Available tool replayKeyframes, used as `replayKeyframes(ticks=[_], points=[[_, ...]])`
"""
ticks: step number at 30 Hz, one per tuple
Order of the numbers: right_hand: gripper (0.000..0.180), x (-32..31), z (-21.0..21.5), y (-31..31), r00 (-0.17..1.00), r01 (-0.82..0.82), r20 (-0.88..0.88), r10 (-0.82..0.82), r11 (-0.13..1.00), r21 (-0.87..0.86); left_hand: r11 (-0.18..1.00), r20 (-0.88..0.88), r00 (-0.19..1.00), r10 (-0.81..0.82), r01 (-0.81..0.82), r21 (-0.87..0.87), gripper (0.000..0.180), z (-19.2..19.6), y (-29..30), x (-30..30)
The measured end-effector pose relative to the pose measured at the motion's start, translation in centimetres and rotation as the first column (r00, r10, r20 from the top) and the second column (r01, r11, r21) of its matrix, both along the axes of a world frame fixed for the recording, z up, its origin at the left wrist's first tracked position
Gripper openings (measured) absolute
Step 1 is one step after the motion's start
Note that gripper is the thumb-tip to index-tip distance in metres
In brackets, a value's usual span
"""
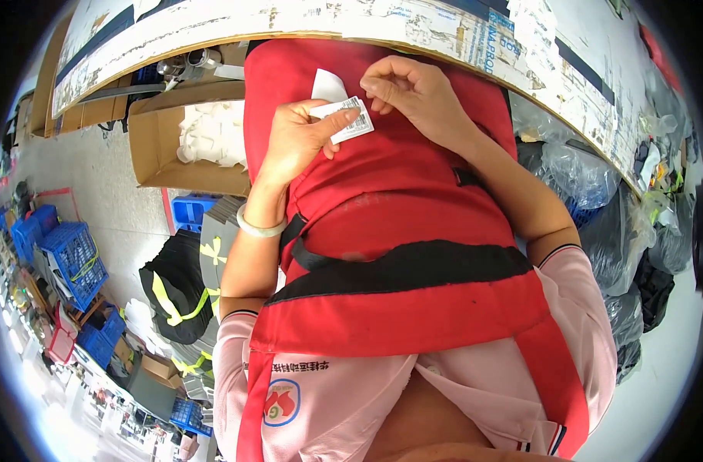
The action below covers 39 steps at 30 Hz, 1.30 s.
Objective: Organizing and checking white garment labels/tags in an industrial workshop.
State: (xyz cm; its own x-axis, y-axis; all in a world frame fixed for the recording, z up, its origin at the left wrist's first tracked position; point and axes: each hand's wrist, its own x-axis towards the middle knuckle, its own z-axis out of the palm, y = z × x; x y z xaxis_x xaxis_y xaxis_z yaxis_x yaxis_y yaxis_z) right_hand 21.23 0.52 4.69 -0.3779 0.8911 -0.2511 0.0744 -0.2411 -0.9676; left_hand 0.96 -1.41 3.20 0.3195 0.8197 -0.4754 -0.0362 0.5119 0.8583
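Observation:
My left hand (299,140) holds a small stack of white printed labels (362,125), its thumb pressed flat across the top one. A blank white paper strip (328,86) sticks up behind the stack. Just to the right, my right hand (419,98) is closed, with thumb and fingertips pinched together. It is apart from the labels, and I cannot make out anything in the pinch. Both hands are over the red apron (397,212) on my lap.
A worn, white-topped table (413,25) crosses ahead of my knees. To the left sits an open cardboard box (153,165) of crumpled white pieces. Beyond it are a black bundle tied with yellow strips (178,281) and blue crates (76,262). Plastic bags (597,208) lie at the right.

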Motion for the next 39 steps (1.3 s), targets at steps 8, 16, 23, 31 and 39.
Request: replayKeyframes(ticks=[8, 16, 23, 31, 39], points=[[0.011, 0.3, 0.2, 0.2, 0.956, -0.148, 0.288, 0.063, 0.947, 0.285, 0.997, -0.071, 0.995, -0.077, 0.077, 0.005, 0.019, -0.3, 0.1, 0.3], [0.016, 2.7, 0.6, 4.1, 0.976, 0.124, 0.163, -0.144, 0.984, 0.127, 0.993, 0.007, 1.000, 0.004, -0.005, 0.120, 0.056, -2.5, 1.2, -1.5], [0.019, 4.0, -0.6, 6.9, 0.970, 0.126, 0.199, -0.139, 0.989, 0.075, 0.998, -0.038, 0.999, -0.010, 0.012, 0.059, 0.043, -3.3, 1.9, -1.5], [0.019, 3.3, -0.3, 7.8, 0.956, 0.121, 0.264, -0.129, 0.992, 0.045, 0.998, -0.016, 1.000, 0.005, -0.004, 0.062, 0.037, -3.5, 2.0, -1.4], [0.017, 3.0, 0.7, 7.9, 0.967, 0.124, 0.225, -0.124, 0.992, 0.012, 0.998, 0.014, 1.000, 0.018, -0.018, 0.064, 0.032, -3.7, 1.9, -1.3]])
